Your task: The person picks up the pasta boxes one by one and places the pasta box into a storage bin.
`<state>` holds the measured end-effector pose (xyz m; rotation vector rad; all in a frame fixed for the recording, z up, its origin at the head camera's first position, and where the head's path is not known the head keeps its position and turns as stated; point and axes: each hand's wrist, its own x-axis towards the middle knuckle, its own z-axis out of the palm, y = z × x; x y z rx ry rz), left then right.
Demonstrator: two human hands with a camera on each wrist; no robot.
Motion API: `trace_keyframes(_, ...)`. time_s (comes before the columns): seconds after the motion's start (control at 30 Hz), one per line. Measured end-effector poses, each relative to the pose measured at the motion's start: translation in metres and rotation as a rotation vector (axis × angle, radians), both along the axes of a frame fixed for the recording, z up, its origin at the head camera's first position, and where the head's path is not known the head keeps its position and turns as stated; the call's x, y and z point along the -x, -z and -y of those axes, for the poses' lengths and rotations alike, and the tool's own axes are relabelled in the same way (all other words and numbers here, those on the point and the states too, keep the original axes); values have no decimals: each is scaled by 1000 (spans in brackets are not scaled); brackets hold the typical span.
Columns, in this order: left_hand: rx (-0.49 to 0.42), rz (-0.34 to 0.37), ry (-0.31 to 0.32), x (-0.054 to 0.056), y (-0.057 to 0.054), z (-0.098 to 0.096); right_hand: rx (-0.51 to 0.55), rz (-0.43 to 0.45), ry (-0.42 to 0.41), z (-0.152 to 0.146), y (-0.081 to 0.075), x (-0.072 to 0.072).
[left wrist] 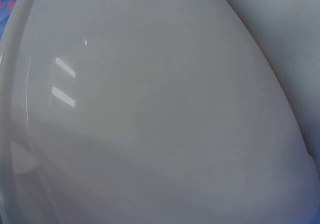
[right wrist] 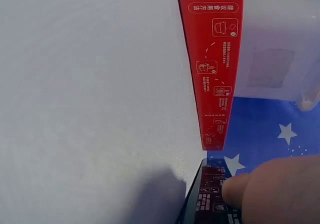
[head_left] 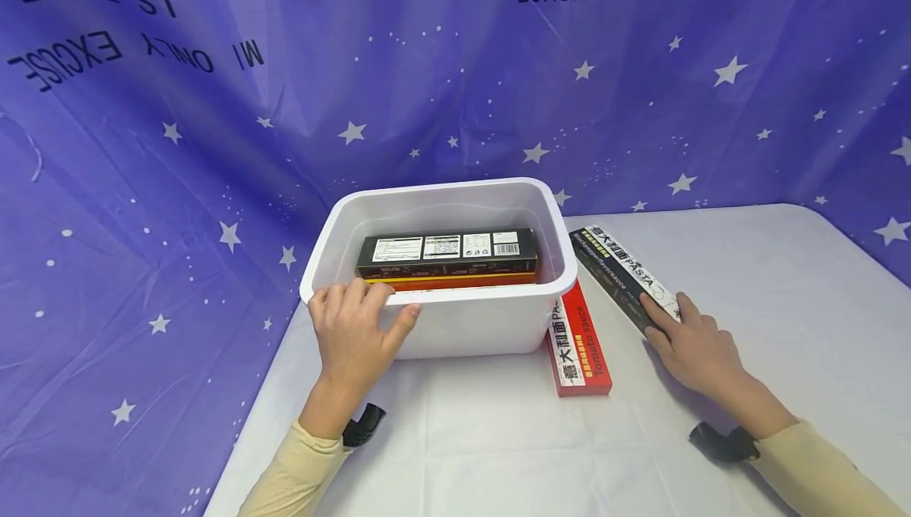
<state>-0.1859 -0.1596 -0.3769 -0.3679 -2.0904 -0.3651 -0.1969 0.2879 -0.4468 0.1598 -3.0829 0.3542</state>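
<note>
My left hand (head_left: pixel 356 335) grips the near left rim of a white plastic bin (head_left: pixel 463 327), fingers over the edge and thumb outside. Inside the bin lies a black pasta box (head_left: pixel 448 252), label panels up, with a red and yellow edge of another box (head_left: pixel 455 282) showing beside it. On the right, my right hand (head_left: pixel 701 355) holds the near end of a black and white pasta box (head_left: pixel 619 272) marked black pepper flavor sauce. Between that box and the bin, a red tomato sauce pasta box (head_left: pixel 580 343) lies on the table; its printed side appears in the right wrist view.
A white cloth covers the table (head_left: pixel 484 446). Behind and to the left hangs a purple-blue curtain (head_left: pixel 441 90) with white stars and lettering. The bin's smooth outer wall (left wrist: pixel 160 103) fills most of the left wrist view.
</note>
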Motion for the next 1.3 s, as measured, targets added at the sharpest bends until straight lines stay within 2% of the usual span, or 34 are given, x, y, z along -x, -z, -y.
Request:
trace_keyframes(0.3, -1, 7, 4, 1, 0, -1, -20, -27, 38, -6, 7, 2)
trace_keyframes(0.6, -6, 12, 3, 0, 1, -1, -95, 19, 56, -3, 6, 0)
trace_keyframes(0.9, -13, -21, 7, 1, 0, -1, -88, -35, 43, -5, 10, 2)
trace_keyframes(1.3, -10, 7, 6, 0, -1, -1, -50, -73, 56, -7, 11, 4)
